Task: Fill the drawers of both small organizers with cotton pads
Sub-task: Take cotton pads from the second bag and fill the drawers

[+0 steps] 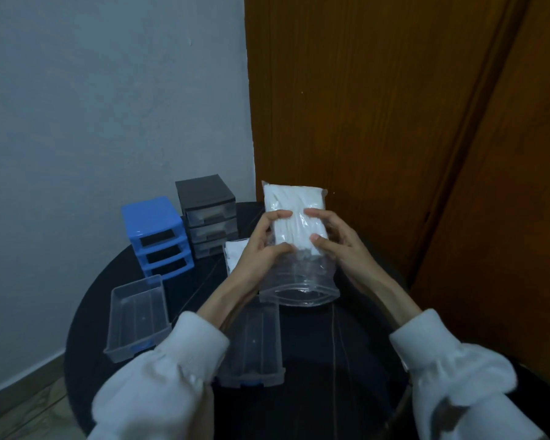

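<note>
A: We have the clear zip-top plastic bag of white cotton pads up off the round black surface, our left hand and right hand each grasping a side of it, fingers curled round the pad stack.

B: And its long axis?

A: It runs away from us and upward. The open mouth points back toward us and hangs lowest, just above the far end of the nearer clear plastic drawer. So we judge the pads must slide down and toward us.

B: The other drawer?

A: The second clear drawer lies to the left, nearer our left grip. Both look empty.

B: The organizers?

A: The blue plastic organizer has empty slots; the black organizer beside it keeps its drawers in.
</note>
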